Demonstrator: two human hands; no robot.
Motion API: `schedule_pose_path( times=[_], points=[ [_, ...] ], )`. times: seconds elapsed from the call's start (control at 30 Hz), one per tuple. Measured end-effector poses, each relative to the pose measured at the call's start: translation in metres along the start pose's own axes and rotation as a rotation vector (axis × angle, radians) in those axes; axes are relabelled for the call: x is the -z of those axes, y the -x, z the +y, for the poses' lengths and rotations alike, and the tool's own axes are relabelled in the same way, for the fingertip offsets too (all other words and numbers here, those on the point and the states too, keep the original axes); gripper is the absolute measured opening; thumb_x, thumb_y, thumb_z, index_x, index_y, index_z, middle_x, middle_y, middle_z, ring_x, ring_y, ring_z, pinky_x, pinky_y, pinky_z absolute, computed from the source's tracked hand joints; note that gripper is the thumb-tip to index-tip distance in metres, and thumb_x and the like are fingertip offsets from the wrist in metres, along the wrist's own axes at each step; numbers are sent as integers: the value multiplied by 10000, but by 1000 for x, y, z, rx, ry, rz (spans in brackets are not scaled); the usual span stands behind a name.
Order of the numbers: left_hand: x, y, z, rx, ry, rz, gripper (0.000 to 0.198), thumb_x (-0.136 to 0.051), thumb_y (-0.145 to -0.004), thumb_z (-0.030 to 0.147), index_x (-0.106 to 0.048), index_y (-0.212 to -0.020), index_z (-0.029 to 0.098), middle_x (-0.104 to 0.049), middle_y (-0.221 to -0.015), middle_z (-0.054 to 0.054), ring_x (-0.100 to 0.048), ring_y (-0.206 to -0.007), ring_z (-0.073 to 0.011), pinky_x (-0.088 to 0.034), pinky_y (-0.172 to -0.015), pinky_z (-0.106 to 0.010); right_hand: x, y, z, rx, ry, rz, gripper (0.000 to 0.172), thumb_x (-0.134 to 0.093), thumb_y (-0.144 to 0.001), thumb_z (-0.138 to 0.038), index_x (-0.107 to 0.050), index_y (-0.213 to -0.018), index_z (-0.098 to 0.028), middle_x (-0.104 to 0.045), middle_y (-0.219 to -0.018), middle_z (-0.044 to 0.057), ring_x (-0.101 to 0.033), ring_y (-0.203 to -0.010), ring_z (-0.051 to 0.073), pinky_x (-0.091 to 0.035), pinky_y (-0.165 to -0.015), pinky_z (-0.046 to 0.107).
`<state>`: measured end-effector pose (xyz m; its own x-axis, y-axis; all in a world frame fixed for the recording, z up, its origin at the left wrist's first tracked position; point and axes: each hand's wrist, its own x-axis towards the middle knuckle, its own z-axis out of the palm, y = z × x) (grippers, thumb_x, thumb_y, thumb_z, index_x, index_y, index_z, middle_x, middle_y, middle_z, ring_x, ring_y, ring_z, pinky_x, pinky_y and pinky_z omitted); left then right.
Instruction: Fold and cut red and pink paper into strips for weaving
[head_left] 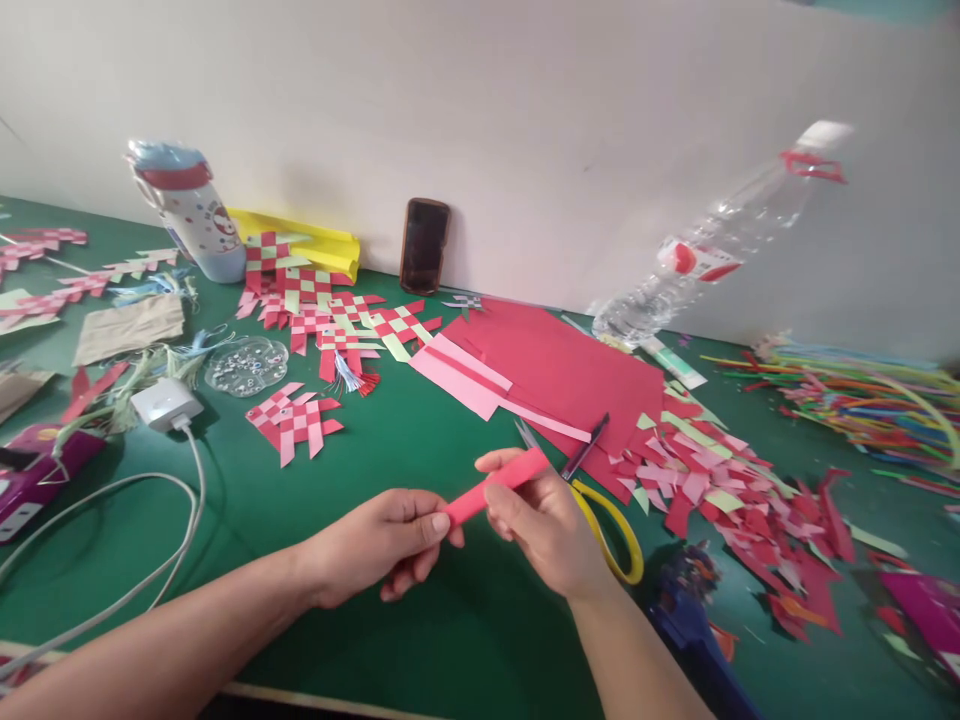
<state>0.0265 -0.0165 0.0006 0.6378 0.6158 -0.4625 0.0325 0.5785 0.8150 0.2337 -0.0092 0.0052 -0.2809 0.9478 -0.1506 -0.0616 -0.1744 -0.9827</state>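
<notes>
While the left hand [412,540] pinches the lower end of a red paper strip [480,497], the right hand [544,525] grips the upper end between thumb and fingers, so in the head view it slants above the green desk [405,430]. Yellow-handled scissors [632,543] lie just beside the right hand, partly hidden by it; red paper sheets [577,360] and loose paper scraps [697,485] spread beyond. Uneven tension between the hands could crease the strip crookedly or tear it, and a rightward sweep could knock the scissors or scatter the scraps.
</notes>
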Motion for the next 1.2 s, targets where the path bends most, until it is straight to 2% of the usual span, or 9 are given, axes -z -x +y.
schedule_pose_path(
  times=[0.1, 0.2, 0.33, 0.53, 0.73, 0.83, 0.93, 1.0, 1.2],
  points=[
    [2, 2, 3, 96, 224, -107, 382, -666, -817, 523, -593, -861, 151, -436, -507, 75, -296, -359, -23, -188, -333, -144, 2, 0, 1, 36, -57, -67, 340, -746, -780, -410, -577, -1014, -230, -507, -613, -69, -465, -526, 74, -388, -510, 218],
    [2, 1, 1, 107, 267, -164, 411, -669, -817, 546, -608, -887, 146, -513, -526, 44, -401, -365, -43, -274, -345, -148, 2, -1, 2, 18, -45, -36, 302, -752, -770, -418, -575, -911, -219, -503, -586, -73, -460, -504, 72, -378, -491, 216],
    [-2, -3, -4, -29, 185, -99, 475, -697, -794, 567, -607, -981, 140, -662, -763, -33, -647, -615, -109, -516, -594, -219, -1, -2, 3, -55, 20, 1, 343, -773, -732, -448, -564, -858, -206, -531, -594, -68, -448, -479, 67, -363, -463, 214],
    [-2, -3, -3, -41, 130, -49, 446, -647, -832, 574, -564, -951, 153, -675, -760, -36, -629, -554, -98, -477, -528, -201, -6, -1, -4, -85, 93, -56, 326, -704, -788, -481, -577, -878, -195, -593, -659, -30, -439, -501, 75, -378, -484, 231],
    [-1, -4, -4, -48, 164, -18, 442, -610, -845, 592, -561, -863, 153, -659, -725, -38, -587, -528, -102, -486, -504, -226, -3, -1, -9, -37, 239, -140, 320, -617, -858, -458, -571, -703, -182, -470, -558, -41, -429, -534, 93, -358, -508, 239],
    [0, -4, -3, -73, 63, 50, 474, -582, -846, 623, -520, -792, 156, -594, -682, -1, -498, -484, -62, -422, -458, -190, 0, -2, -6, -13, 192, -56, 204, -626, -852, -399, -592, -873, -200, -510, -628, -41, -474, -573, 101, -413, -553, 244],
    [3, -1, 0, -83, -99, 51, 469, -588, -835, 632, -492, -830, 173, -476, -624, 62, -376, -441, -31, -309, -403, -154, 5, -3, -3, 73, 119, 87, 362, -648, -811, -325, -536, -1148, -254, -573, -821, -27, -533, -643, 108, -478, -622, 264],
    [5, 1, 2, -75, -222, 42, 454, -640, -810, 597, -500, -947, 187, -439, -625, 83, -352, -436, -34, -271, -384, -149, 10, -4, -2, 116, 172, 93, 327, -632, -803, -294, -555, -1119, -253, -570, -846, -22, -533, -642, 105, -480, -625, 266],
    [12, 2, 6, -329, -596, 222, 354, -565, -871, 497, -545, -1016, 175, -556, -788, 10, -517, -637, -106, -435, -557, -214, 12, 1, -8, 137, 340, 24, 348, -609, -798, -289, -550, -1137, -236, -569, -823, -28, -530, -596, 97, -475, -598, 257]
  ],
)
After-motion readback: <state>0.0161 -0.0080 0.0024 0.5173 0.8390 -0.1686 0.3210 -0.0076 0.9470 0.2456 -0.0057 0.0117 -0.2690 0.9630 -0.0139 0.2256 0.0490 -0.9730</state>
